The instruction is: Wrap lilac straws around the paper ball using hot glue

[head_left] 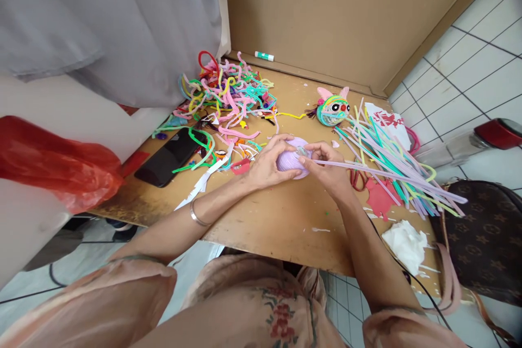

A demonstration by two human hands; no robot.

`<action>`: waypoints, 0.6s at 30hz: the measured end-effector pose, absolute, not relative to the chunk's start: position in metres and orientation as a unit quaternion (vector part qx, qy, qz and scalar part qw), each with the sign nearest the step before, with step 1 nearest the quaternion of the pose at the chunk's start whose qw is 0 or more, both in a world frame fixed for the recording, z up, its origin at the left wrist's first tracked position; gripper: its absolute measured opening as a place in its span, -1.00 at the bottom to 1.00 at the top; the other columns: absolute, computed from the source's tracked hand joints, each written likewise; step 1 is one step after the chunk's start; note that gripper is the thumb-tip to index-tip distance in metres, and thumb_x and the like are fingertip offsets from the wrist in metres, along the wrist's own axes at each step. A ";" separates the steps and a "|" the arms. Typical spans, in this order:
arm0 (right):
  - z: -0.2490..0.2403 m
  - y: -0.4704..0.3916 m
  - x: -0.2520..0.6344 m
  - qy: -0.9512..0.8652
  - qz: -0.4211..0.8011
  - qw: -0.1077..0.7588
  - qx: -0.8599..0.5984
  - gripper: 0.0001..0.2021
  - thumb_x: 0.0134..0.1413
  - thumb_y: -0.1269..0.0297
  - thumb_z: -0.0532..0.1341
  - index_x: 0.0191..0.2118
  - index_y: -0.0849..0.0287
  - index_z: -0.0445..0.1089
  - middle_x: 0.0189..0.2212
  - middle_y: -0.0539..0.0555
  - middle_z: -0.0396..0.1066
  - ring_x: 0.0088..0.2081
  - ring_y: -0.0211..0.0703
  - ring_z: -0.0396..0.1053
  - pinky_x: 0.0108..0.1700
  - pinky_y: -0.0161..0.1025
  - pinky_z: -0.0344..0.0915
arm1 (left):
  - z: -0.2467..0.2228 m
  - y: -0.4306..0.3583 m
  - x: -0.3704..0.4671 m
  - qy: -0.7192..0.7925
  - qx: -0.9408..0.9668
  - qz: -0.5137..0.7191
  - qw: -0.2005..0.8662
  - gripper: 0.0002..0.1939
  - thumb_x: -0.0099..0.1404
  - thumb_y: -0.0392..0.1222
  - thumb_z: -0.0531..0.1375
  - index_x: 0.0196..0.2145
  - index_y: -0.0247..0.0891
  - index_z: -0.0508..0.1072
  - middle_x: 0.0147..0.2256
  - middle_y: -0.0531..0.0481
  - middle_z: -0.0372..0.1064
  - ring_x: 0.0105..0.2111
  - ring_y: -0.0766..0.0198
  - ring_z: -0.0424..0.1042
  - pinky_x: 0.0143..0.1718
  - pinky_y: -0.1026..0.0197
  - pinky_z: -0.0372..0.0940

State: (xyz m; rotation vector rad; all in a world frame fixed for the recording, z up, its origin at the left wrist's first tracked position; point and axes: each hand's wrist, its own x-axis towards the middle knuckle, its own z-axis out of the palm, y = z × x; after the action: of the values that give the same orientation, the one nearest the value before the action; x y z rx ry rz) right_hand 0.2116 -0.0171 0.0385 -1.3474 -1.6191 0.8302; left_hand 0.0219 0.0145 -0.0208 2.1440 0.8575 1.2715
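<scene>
A ball wrapped in lilac pipe cleaner point(290, 161) is between my hands, above the middle of the wooden table. My left hand point(271, 163) is wrapped round its left side, thumb below and fingers on top. At its right side my right hand point(326, 162) is closed, with thumb and fingers pinching a lilac strand point(359, 165) against the ball. That strand runs right, over a pile of loose pipe cleaners. A small greyish patch shows on top of the ball between the fingertips.
Tangled pipe cleaners point(228, 92) and a black phone point(169, 157) lie left. A decorated ball with pink ears point(332, 111) stands behind. Rightward are straight pipe cleaners point(379, 152), red scissors point(358, 180), red scraps point(381, 198), crumpled tissue point(405, 244) and a brown bag point(485, 239).
</scene>
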 end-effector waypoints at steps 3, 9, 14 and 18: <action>0.039 -0.015 0.213 -0.624 0.374 0.429 -0.535 -0.61 -0.17 -0.02 0.44 -0.27 0.12 0.44 -0.60 -0.15 0.17 -0.53 -0.32 0.10 -0.47 -0.29 0.04 | -0.022 0.017 0.021 0.310 0.790 0.468 0.247 -0.53 0.16 0.01 0.40 -0.04 -0.19 0.42 0.19 -0.26 0.29 0.21 -0.09 0.35 0.22 -0.21 0.28; 0.047 -0.012 0.223 -0.566 0.460 0.430 -0.532 -0.51 -0.40 -0.12 0.53 -0.42 0.13 0.44 -0.54 -0.07 0.34 -0.49 -0.31 0.20 -0.43 -0.30 0.17 | -0.021 0.018 0.019 0.295 0.788 0.476 0.255 -0.52 0.18 0.10 0.39 -0.04 -0.20 0.44 0.19 -0.27 0.29 0.21 -0.07 0.36 0.20 -0.21 0.29; 0.048 -0.008 0.238 -0.558 0.466 0.421 -0.543 -0.51 -0.48 -0.10 0.58 -0.55 0.13 0.41 -0.60 -0.07 0.30 -0.54 -0.33 0.14 -0.50 -0.30 0.09 | -0.021 0.019 0.018 0.278 0.790 0.485 0.252 -0.51 0.19 0.08 0.39 -0.03 -0.22 0.44 0.18 -0.31 0.30 0.23 -0.09 0.35 0.22 -0.24 0.27; 0.041 -0.002 0.244 -0.542 0.469 0.459 -0.525 -0.54 -0.40 -0.11 0.55 -0.53 0.13 0.43 -0.59 -0.04 0.32 -0.51 -0.28 0.21 -0.45 -0.26 0.16 | -0.023 0.021 0.018 0.275 0.791 0.487 0.248 -0.51 0.17 0.05 0.40 -0.04 -0.23 0.43 0.17 -0.32 0.31 0.22 -0.07 0.36 0.21 -0.23 0.29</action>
State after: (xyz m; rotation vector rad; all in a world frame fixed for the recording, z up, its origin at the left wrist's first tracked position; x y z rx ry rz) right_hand 0.2441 -0.0019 0.0413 -1.2919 -1.3357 1.1560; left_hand 0.0177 0.0207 -0.0232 2.1561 0.7484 1.3258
